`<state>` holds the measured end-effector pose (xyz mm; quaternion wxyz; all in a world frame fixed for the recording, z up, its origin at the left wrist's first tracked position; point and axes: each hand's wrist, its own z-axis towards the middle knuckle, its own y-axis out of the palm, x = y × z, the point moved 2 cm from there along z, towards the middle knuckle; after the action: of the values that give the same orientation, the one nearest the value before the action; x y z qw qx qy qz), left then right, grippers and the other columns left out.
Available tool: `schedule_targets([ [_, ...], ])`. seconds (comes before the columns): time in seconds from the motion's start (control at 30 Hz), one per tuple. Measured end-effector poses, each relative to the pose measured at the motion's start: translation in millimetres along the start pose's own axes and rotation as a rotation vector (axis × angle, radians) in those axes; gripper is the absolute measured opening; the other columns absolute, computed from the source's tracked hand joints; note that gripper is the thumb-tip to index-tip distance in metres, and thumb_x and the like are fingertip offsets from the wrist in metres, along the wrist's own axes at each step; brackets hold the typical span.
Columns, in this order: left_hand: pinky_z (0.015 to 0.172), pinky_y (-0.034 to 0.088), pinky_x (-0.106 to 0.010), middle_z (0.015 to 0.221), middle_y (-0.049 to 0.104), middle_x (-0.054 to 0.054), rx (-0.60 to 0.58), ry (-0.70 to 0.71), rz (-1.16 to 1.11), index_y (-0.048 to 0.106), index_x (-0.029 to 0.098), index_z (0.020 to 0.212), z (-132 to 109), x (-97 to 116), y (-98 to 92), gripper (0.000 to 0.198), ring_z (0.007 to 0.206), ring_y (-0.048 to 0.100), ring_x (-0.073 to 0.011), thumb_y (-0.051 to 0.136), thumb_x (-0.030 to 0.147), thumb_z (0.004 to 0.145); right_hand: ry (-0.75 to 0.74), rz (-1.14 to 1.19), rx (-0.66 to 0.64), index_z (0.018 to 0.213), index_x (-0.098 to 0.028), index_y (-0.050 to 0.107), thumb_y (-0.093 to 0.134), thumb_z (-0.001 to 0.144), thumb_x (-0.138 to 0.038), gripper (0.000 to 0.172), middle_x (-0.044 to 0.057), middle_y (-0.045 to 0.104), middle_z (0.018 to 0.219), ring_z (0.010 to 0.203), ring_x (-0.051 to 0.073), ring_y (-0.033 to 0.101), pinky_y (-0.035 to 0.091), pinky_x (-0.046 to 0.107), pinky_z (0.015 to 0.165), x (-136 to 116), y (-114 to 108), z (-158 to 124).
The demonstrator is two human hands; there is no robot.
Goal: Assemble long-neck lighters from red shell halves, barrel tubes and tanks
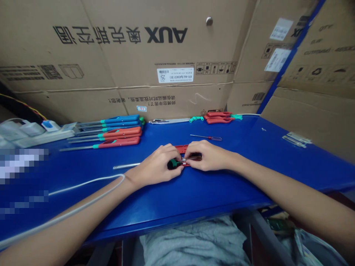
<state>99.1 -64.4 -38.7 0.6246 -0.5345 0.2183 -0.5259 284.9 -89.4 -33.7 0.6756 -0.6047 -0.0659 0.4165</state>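
Observation:
My left hand is closed over a red plastic lighter casing on the blue table, its fingertips pinching near a dark green piece. A thin metal tube sticks out to the left from beneath that hand. Facing it, my right hand has its fingers pressed together at the casing, beside a small whitish part. A dark brownish piece shows under the right fingers. What exactly the fingertips grip is mostly hidden.
Blue and red long-nosed lighters lie stacked at left, near a power strip. Behind are metal tubes, red handles and a screwdriver. Metal strips lie right. A white cable crosses my left forearm. Cardboard walls the back.

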Motion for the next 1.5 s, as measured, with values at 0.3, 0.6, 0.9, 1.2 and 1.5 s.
schedule_targets([
  [0.3,0.081,0.048,-0.033,0.089,0.066,-0.004,-0.001,0.0,-0.003,0.065,0.018,0.086,0.0,0.4,0.4,0.009,0.09,0.059,-0.0201,0.06,0.025,0.085,0.005,0.011,0.005,0.085,-0.014,0.069,0.061,0.078,-0.012,0.01,0.006,0.066,0.081,0.073,0.016,0.059,0.044,0.027,0.068,-0.2,0.7,-0.1],
  [0.6,0.082,0.048,-0.034,0.092,0.066,-0.005,0.002,-0.002,0.01,0.065,0.019,0.087,0.1,-0.1,0.5,0.01,0.091,0.06,-0.0202,0.059,0.027,0.085,0.006,-0.008,-0.027,0.089,-0.014,0.07,0.06,0.08,-0.013,0.013,0.006,0.067,0.083,0.076,0.017,0.059,0.043,0.028,0.069,-1.5,-0.9,0.5],
  [0.9,0.083,0.046,-0.034,0.091,0.068,-0.004,-0.019,0.016,0.03,0.068,0.019,0.088,0.3,-0.4,-1.0,0.013,0.089,0.061,-0.0196,0.059,0.028,0.087,-0.04,-0.015,-0.006,0.089,-0.015,0.071,0.055,0.085,-0.012,0.017,0.007,0.071,0.087,0.081,0.018,0.062,0.047,0.03,0.075,0.3,-4.7,0.4],
  [1.2,0.083,0.047,-0.033,0.091,0.067,-0.004,0.001,0.031,0.03,0.068,0.019,0.087,-0.7,-3.0,1.1,0.012,0.089,0.061,-0.0193,0.059,0.028,0.086,0.11,-0.06,0.053,0.1,-0.016,0.068,0.064,0.082,-0.025,0.021,0.009,0.07,0.101,0.093,0.021,0.064,0.049,0.036,0.085,25.4,-25.8,-1.8],
  [1.5,0.082,0.049,-0.032,0.092,0.066,-0.005,0.017,0.039,-0.013,0.067,0.018,0.088,-0.8,-3.7,3.0,0.013,0.089,0.061,-0.0191,0.058,0.028,0.088,0.175,-0.114,-0.1,0.112,-0.016,0.063,0.065,0.085,-0.038,0.034,0.013,0.061,0.112,0.106,0.027,0.053,0.044,0.043,0.092,31.4,-22.7,-3.8],
])
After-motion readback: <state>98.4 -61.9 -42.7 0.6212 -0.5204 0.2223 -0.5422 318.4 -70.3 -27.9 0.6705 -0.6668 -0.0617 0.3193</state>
